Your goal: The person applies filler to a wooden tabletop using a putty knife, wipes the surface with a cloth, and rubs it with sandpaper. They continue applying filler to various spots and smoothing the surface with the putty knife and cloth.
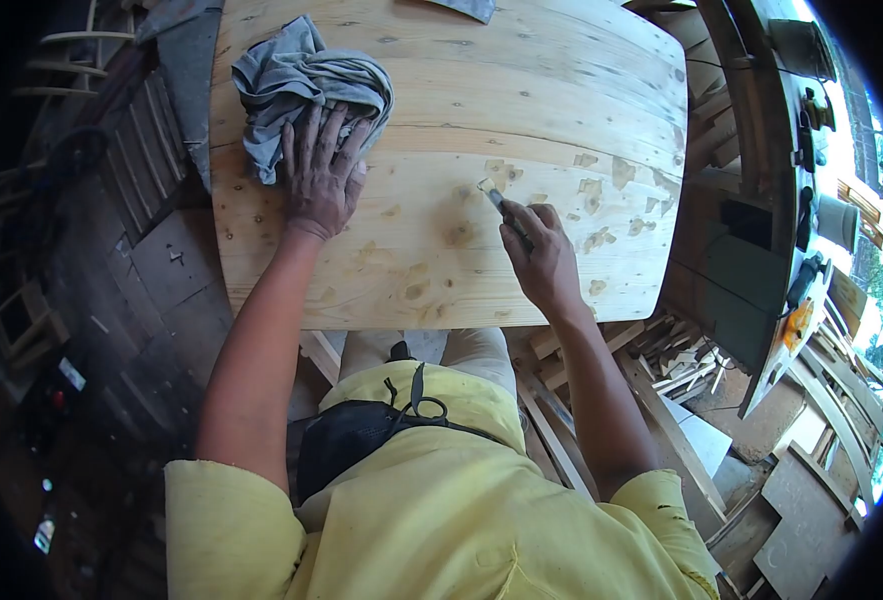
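My left hand [323, 180] rests flat with fingers spread, its fingertips over a crumpled grey cloth [306, 75] on the wooden tabletop [431, 110]. In my right hand [541, 255] is a narrow putty knife [494, 197], held by its handle with the fingers wrapped round it. A cream-coloured smear covers the blade's tip, which points up and left, close over the wood. Brownish patches [461, 233] and knots mark the boards around the tip and farther right, where several paler, squarish blotches [591, 190] lie.
A grey flat piece [466, 8] lies at the tabletop's far edge. Wood offcuts [676, 355] are heaped on the floor to the right, below a dark workbench [736, 290]. Wooden frames [146, 150] stand at the left. The tabletop's near edge is right at my legs.
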### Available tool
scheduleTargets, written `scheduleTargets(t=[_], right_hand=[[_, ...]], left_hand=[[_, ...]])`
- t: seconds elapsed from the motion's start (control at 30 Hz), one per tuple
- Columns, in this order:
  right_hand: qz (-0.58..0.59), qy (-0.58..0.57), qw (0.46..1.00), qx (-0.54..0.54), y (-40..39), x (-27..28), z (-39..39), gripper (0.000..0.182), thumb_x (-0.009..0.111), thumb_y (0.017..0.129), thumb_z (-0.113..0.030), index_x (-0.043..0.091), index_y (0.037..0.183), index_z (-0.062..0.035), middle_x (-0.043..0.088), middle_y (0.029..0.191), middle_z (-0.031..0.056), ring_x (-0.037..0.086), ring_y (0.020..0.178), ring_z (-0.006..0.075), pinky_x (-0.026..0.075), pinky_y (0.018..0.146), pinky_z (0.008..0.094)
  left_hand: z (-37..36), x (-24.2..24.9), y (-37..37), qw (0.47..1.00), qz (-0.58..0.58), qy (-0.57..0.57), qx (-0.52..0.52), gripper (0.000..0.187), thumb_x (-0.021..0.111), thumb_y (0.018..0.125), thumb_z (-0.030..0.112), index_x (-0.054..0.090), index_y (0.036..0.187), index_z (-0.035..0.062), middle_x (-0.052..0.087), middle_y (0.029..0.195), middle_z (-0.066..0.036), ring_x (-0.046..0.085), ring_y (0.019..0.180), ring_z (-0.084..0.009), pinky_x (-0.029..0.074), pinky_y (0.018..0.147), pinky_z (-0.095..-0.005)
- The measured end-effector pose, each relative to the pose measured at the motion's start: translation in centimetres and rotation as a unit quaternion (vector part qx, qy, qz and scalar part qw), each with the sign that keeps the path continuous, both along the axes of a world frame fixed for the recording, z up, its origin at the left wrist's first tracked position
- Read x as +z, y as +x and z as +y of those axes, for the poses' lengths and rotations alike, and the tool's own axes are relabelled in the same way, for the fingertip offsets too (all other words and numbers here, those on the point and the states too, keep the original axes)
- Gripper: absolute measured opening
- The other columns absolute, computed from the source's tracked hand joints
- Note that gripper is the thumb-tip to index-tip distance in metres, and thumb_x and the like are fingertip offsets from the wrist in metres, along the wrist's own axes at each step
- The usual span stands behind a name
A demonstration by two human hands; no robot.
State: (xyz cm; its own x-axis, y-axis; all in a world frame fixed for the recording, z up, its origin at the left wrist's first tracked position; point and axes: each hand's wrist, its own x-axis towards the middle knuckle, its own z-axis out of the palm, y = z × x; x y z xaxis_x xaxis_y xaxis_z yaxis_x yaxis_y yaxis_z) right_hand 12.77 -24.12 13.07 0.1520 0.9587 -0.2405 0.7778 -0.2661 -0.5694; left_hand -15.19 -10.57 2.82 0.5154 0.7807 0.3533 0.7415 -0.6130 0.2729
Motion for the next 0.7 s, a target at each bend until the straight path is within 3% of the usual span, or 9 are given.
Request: scheduleTargets(t=[0.13,0.2,0.23,0.3,0.43,0.5,0.63,0.7], right_hand=[[0.053,0.040,0.998,-0.014,0.8,-1.7,-0.7,0.030,0.060,0.099,-0.019,0.063,0.127,-0.0074,0.068,0.102,0.0142,0.069,0.088,0.0300,0.055,0.075,0.0393],[0.241,-0.060,0.954,-0.170,1.5,-2.6,-1.1,0.031,0.059,0.102,-0.022,0.060,0.130,-0.0073,0.068,0.092,0.0107,0.070,0.079,0.0191,0.055,0.063,0.0321],[0.241,-0.061,0.954,-0.169,1.7,-3.0,-1.3,0.031,0.059,0.102,-0.022,0.060,0.130,-0.0073,0.068,0.092,0.0107,0.070,0.079,0.0191,0.055,0.063,0.0321],[0.348,-0.068,0.906,-0.231,2.0,-3.6,-1.4,0.029,0.059,0.103,-0.025,0.059,0.123,-0.0036,0.068,0.084,0.0111,0.066,0.067,0.0123,0.051,0.051,0.0265],[0.354,-0.076,0.893,-0.266,1.1,-4.1,-0.6,0.029,0.063,0.101,-0.028,0.057,0.110,-0.0009,0.067,0.078,0.0144,0.064,0.055,0.0148,0.048,0.043,0.0273],[0.219,-0.128,0.932,-0.261,0.6,-4.1,0.0,0.035,0.067,0.098,-0.032,0.054,0.097,-0.0001,0.066,0.070,0.0130,0.062,0.049,0.0160,0.047,0.041,0.0296],[0.178,-0.203,0.919,-0.287,0.6,-2.8,0.5,0.041,0.070,0.095,-0.037,0.054,0.094,0.0010,0.066,0.067,0.0121,0.063,0.048,0.0177,0.049,0.042,0.0311],[0.175,-0.200,0.921,-0.285,0.8,-3.2,-0.4,0.041,0.069,0.096,-0.037,0.054,0.094,0.0010,0.067,0.068,0.0121,0.064,0.048,0.0180,0.050,0.042,0.0316]], left_hand=[[0.0,0.0,0.0,1.000,-0.009,-0.016,0.007,0.060,0.054,0.094,0.031,0.042,0.152,0.0243,0.032,0.161,-0.008,0.023,0.151,-0.0348,0.010,0.120,-0.0620],[0.0,0.0,0.0,1.000,-0.006,-0.015,0.005,0.061,0.054,0.093,0.031,0.041,0.153,0.0247,0.032,0.161,-0.008,0.022,0.151,-0.0346,0.010,0.120,-0.0617],[0.0,0.0,0.0,1.000,-0.006,-0.016,0.006,0.061,0.054,0.093,0.031,0.041,0.153,0.0247,0.032,0.161,-0.008,0.022,0.151,-0.0346,0.010,0.120,-0.0617],[0.0,0.1,0.0,1.000,-0.005,-0.012,0.005,0.062,0.054,0.093,0.031,0.040,0.153,0.0250,0.032,0.161,-0.008,0.022,0.151,-0.0345,0.010,0.120,-0.0613],[0.1,0.0,-0.1,1.000,0.000,-0.013,0.008,0.062,0.054,0.094,0.032,0.040,0.153,0.0254,0.032,0.161,-0.007,0.023,0.151,-0.0344,0.010,0.121,-0.0611],[0.0,-0.1,-0.1,1.000,-0.001,-0.011,0.008,0.061,0.054,0.094,0.032,0.041,0.153,0.0256,0.033,0.161,-0.007,0.023,0.151,-0.0343,0.011,0.121,-0.0611],[-0.2,-0.1,0.0,1.000,-0.001,-0.015,0.003,0.061,0.054,0.094,0.033,0.041,0.153,0.0257,0.033,0.161,-0.007,0.023,0.151,-0.0342,0.011,0.120,-0.0611],[0.0,0.0,-0.1,1.000,-0.002,-0.006,0.000,0.057,0.051,0.097,0.031,0.042,0.152,0.0212,0.034,0.160,-0.011,0.023,0.151,-0.0362,0.010,0.120,-0.0614]])
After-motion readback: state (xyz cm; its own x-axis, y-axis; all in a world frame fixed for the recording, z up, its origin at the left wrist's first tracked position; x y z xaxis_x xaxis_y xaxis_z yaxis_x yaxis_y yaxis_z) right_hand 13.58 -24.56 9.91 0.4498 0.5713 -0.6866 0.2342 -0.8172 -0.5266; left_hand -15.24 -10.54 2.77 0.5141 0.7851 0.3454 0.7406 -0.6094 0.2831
